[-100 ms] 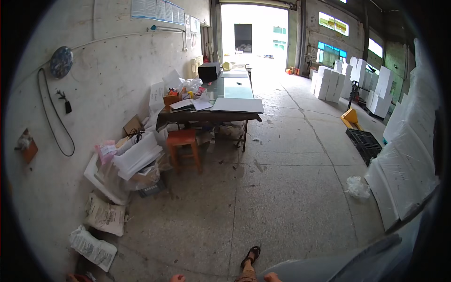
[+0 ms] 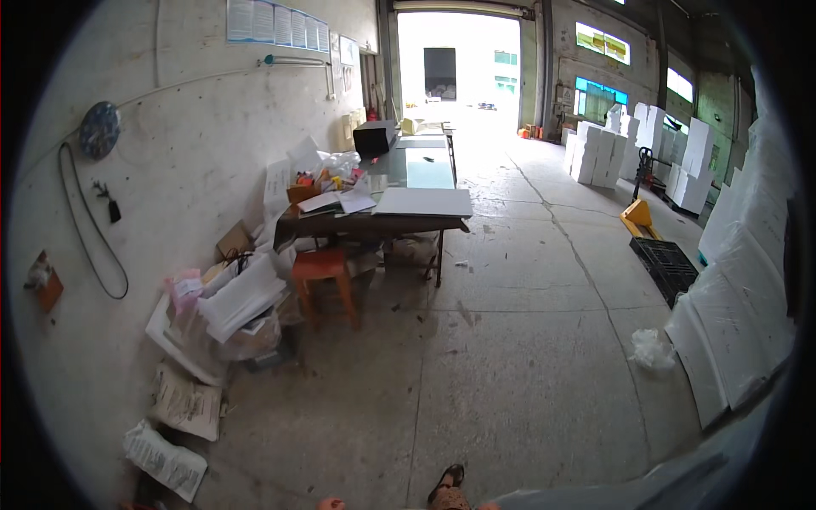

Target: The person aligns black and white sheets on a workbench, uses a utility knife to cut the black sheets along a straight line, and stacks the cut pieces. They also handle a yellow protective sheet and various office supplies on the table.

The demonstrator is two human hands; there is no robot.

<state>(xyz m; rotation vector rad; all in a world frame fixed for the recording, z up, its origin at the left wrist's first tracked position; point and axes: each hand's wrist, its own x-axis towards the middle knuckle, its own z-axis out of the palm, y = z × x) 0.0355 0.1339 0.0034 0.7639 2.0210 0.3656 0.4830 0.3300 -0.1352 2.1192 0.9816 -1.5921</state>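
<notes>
Only a sliver of my left hand [image 2: 331,504] shows at the lower edge, above the concrete floor [image 2: 340,425]. Of my right hand [image 2: 488,507] an even smaller bit is visible, right of my sandalled foot [image 2: 448,480]. Both hands' fingers are cut off by the frame, and I see nothing held in either. Close to the right hand lies greyish plastic-covered material [image 2: 612,495] along the lower right edge; whether they touch I cannot tell.
Ahead stands a cluttered work table [image 2: 422,201] with a red stool [image 2: 320,264] before it. Sacks [image 2: 183,404] and scrap foam sheets [image 2: 242,297] line the left wall. On the right are wrapped white stacks [image 2: 735,314], a plastic bag [image 2: 653,349], a black pallet [image 2: 667,268] and a yellow pallet jack [image 2: 638,217].
The table, stool and floor items sit slightly lower in the view, and things on the left have shifted a little left. Both hands and my foot show less at the lower edge.
</notes>
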